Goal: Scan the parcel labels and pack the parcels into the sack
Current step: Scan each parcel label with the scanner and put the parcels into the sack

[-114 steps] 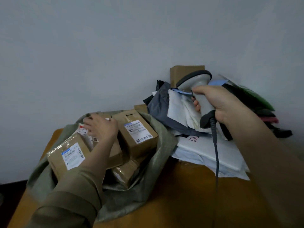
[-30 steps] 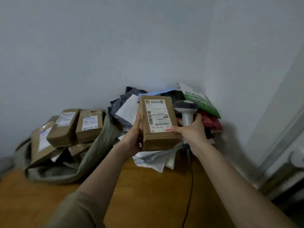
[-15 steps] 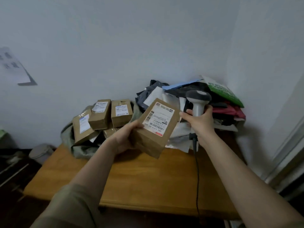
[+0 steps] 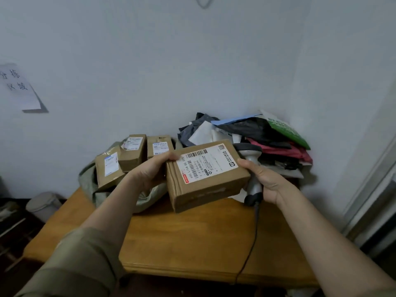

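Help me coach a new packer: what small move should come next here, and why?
Probably draw the scanner back and aim it at the label: the right hand holds it behind the cardboard parcel, which the left hand holds label-up.

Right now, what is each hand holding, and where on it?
The left hand grips the cardboard parcel by its left end. The right hand grips the scanner by its handle, its fingertips touching the parcel's right end.

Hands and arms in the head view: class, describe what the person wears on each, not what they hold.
The left hand is bare; its arm wears an olive-green sleeve pushed up above the forearm. The right hand and its forearm are bare. No gloves, rings or watch show.
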Action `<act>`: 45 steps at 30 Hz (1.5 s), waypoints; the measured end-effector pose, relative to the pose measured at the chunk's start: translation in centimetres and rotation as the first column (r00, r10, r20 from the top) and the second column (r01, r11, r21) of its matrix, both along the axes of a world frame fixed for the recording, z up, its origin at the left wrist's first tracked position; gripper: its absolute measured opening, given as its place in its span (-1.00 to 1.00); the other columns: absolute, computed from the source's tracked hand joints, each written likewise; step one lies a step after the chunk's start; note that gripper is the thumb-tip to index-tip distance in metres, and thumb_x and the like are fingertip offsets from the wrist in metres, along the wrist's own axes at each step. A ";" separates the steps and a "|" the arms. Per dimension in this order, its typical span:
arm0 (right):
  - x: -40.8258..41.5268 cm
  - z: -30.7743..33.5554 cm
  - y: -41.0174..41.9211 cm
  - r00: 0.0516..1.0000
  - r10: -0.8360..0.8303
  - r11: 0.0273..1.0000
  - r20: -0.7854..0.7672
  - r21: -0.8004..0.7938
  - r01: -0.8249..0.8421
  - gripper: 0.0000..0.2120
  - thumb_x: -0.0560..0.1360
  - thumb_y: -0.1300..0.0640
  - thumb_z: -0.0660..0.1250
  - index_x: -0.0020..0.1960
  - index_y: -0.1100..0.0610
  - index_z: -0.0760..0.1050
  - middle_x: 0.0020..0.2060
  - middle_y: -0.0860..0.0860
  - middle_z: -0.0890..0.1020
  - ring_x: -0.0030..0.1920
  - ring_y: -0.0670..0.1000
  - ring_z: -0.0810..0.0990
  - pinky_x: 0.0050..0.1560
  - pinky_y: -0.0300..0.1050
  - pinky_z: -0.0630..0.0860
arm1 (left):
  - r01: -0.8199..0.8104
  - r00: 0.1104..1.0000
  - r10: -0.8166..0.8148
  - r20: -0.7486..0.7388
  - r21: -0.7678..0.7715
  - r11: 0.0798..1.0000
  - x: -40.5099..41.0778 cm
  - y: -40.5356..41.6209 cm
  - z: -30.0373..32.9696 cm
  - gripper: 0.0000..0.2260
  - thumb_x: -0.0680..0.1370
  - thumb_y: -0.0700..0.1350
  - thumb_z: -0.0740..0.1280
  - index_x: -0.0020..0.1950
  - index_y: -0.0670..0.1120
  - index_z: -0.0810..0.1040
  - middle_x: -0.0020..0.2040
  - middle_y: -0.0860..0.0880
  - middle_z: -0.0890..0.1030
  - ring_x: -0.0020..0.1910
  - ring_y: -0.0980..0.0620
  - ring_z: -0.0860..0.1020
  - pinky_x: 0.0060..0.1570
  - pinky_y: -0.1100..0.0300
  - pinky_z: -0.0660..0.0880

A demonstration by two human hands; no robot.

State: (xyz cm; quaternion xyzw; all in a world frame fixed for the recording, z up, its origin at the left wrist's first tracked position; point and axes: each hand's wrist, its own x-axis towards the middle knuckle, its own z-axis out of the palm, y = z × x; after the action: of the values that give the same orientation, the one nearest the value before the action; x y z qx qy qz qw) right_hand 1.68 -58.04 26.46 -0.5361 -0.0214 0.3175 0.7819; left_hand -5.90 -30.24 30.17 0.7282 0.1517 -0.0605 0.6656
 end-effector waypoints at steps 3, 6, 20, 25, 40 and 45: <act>0.3 0.0 1.1 0.987 -0.159 0.987 -0.016 0.008 0.159 -0.21 0.23 0.11 0.59 0.40 0.12 0.37 0.07 0.19 0.68 -0.02 0.15 0.71 -0.23 0.02 0.66 | -0.162 0.986 0.162 0.036 -0.006 0.987 1.2 -0.9 0.0 -0.23 0.35 0.32 0.44 0.42 -0.07 0.36 0.24 -0.15 0.60 0.23 -0.17 0.56 0.27 -0.13 0.45; 3.5 -2.9 2.3 0.920 -0.389 0.921 -0.036 0.021 0.390 0.16 -0.01 -0.10 0.74 0.48 0.00 0.27 0.19 0.13 0.63 0.11 0.17 0.66 -0.02 0.19 0.64 | -0.358 0.932 0.363 0.015 -0.131 0.924 1.6 -2.3 -0.7 0.16 0.18 0.42 0.48 0.59 0.06 -0.05 0.54 -0.17 0.20 0.45 -0.25 0.30 0.38 -0.24 0.28; 0.0 -0.6 3.3 0.897 -0.442 0.895 -0.024 -0.085 0.438 -0.31 0.48 0.01 0.47 0.46 0.15 0.21 -0.12 0.10 0.57 -0.24 0.01 0.57 -0.22 -0.09 0.56 | -0.388 0.912 0.409 -0.036 -0.401 0.830 3.8 -8.3 -4.5 -0.45 0.43 -0.13 0.50 0.36 -0.11 0.40 0.15 -0.12 0.61 0.11 -0.12 0.60 0.05 -0.07 0.59; 0.8 2.3 1.3 0.939 -0.330 0.911 0.093 -0.228 0.343 -0.60 0.59 0.06 0.28 0.34 0.25 0.37 -0.14 0.15 0.54 -0.32 0.03 0.52 -0.30 -0.10 0.50 | -0.495 0.869 0.474 -0.144 -0.268 0.826 3.3 -3.9 -6.6 -0.41 0.39 -0.13 0.53 0.38 -0.09 0.42 0.14 -0.13 0.62 0.05 -0.15 0.62 -0.14 -0.06 0.61; -5.0 15.6 -2.5 0.880 0.063 0.954 0.471 -0.288 0.087 -0.67 0.65 0.02 0.21 0.13 0.31 0.50 -0.13 0.15 0.61 -0.37 -0.01 0.50 -0.41 -0.19 0.46 | -0.673 0.739 0.638 -0.218 -0.286 0.682 3.7 -0.3 -10.1 -0.37 0.36 -0.14 0.55 0.37 -0.13 0.40 0.18 -0.19 0.58 0.02 -0.19 0.61 -0.04 -0.15 0.58; -5.7 17.0 -3.6 0.866 0.026 0.960 0.499 -0.255 0.118 -0.68 0.65 0.04 0.21 0.16 0.31 0.48 -0.12 0.16 0.58 -0.39 -0.01 0.48 -0.37 -0.16 0.44 | -0.717 0.695 0.679 -0.237 -0.298 0.629 4.1 0.8 -10.9 -0.21 0.28 -0.10 0.60 0.44 -0.05 0.32 0.22 -0.20 0.54 0.03 -0.23 0.60 -0.11 -0.21 0.59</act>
State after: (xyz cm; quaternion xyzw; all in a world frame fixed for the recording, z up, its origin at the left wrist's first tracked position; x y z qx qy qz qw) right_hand -4.02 -61.63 43.49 -0.7041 -0.1640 0.1496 0.6745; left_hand -1.77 -29.47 19.31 0.4696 0.4415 0.1378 0.7521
